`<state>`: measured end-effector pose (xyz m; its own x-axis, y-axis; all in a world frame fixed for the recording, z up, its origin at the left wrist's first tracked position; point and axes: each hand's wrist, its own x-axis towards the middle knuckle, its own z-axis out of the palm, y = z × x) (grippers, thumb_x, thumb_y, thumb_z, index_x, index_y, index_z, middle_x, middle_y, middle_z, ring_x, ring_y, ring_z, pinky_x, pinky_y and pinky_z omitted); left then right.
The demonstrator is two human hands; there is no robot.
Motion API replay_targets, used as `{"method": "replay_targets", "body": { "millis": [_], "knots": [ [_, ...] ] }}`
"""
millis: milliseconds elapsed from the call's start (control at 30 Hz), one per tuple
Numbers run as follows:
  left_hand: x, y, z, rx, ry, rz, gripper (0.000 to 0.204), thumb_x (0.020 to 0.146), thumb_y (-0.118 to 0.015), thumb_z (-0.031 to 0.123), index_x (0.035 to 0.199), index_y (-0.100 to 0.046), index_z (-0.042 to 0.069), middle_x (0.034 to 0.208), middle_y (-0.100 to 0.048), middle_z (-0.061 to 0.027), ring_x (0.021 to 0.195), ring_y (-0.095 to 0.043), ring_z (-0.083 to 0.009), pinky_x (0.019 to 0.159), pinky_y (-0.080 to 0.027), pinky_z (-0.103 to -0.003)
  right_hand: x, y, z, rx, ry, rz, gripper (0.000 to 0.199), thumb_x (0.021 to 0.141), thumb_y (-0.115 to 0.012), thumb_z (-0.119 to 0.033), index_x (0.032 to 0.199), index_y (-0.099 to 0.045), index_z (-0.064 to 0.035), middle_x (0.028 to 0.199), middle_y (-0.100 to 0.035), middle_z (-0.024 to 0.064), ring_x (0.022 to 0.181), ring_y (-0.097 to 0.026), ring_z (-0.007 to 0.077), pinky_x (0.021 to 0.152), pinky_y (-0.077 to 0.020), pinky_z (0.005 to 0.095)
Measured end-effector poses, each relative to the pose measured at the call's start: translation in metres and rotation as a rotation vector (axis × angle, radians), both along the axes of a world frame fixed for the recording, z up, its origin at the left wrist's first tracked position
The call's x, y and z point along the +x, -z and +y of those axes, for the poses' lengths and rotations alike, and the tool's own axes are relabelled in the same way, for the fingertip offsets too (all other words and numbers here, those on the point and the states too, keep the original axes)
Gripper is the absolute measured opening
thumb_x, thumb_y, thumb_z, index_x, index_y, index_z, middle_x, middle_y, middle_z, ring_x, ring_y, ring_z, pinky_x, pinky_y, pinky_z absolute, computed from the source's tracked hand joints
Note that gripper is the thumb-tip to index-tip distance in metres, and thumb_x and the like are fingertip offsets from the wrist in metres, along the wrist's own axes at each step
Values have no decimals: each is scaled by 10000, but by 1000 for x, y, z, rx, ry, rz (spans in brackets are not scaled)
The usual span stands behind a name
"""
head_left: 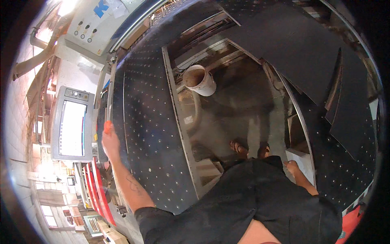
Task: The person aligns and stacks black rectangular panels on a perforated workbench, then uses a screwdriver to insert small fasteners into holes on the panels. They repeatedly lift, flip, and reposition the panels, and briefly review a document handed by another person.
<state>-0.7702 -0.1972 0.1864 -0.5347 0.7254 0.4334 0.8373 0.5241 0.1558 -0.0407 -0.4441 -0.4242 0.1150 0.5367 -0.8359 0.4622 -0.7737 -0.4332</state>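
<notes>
My left hand (110, 143) reaches out to the left, its fingers closed around an orange-red knob or handle (108, 127) at the edge of a machine. Beside that hand stands a control screen (72, 126) in a grey housing, lit white. Low at my right side hangs my right hand (291, 166), in front of a pale panel (302, 162). Its fingers are small and partly hidden, so whether it holds anything does not show. Between the two arms runs a black table (150, 122) dotted with small pale studs.
A white bucket (205, 86) stands on the dusty floor (243, 105) within the gap between table sections. To the right lies another black studded table (325, 162), with a dark sheet (300, 53) at the far right. Red curved parts (98, 191) stand at the lower left.
</notes>
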Motion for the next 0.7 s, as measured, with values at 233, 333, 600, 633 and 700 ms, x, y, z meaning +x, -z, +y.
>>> {"method": "replay_targets", "body": {
  "millis": [233,333,600,633,700],
  "knots": [
    [-18,-2,14,-127,114,-96,643,1031,-535,627,1257,-711,51,813,-671,-191,653,-655,-344,557,-507,-478,1,55,-82,3,481,134,491,1032,-599,-446,919,-685,23,806,-657,162,712,-637,304,722,-514,463],
    [29,36,20,-166,256,-519,596,1031,-554,629,1160,-655,56,699,-557,-74,468,-541,-203,383,-397,-376,-10,38,-86,140,652,103,331,1047,-576,-367,1031,-676,-52,708,-614,91,584,-592,219,586,-488,395],
    [220,196,-25,-868,673,-904,343,1091,-557,384,1173,-678,74,871,-665,-107,603,-557,-175,483,-435,-314,-8,11,-89,128,947,93,345,1047,-576,-375,1039,-681,-46,706,-615,98,594,-601,224,598,-494,400],
    [248,222,-34,-974,722,-792,345,1090,-556,386,1175,-678,75,874,-666,-108,610,-559,-179,489,-437,-317,-7,10,-92,133,973,93,347,1047,-576,-376,1040,-681,-46,706,-615,99,595,-602,224,600,-495,400],
    [297,262,-50,-1123,813,-649,348,1088,-556,390,1178,-678,77,882,-668,-112,624,-564,-187,499,-440,-323,-6,9,-99,138,1023,93,350,1047,-576,-378,1042,-682,-44,705,-615,101,598,-605,226,603,-496,401]
  ]
}}
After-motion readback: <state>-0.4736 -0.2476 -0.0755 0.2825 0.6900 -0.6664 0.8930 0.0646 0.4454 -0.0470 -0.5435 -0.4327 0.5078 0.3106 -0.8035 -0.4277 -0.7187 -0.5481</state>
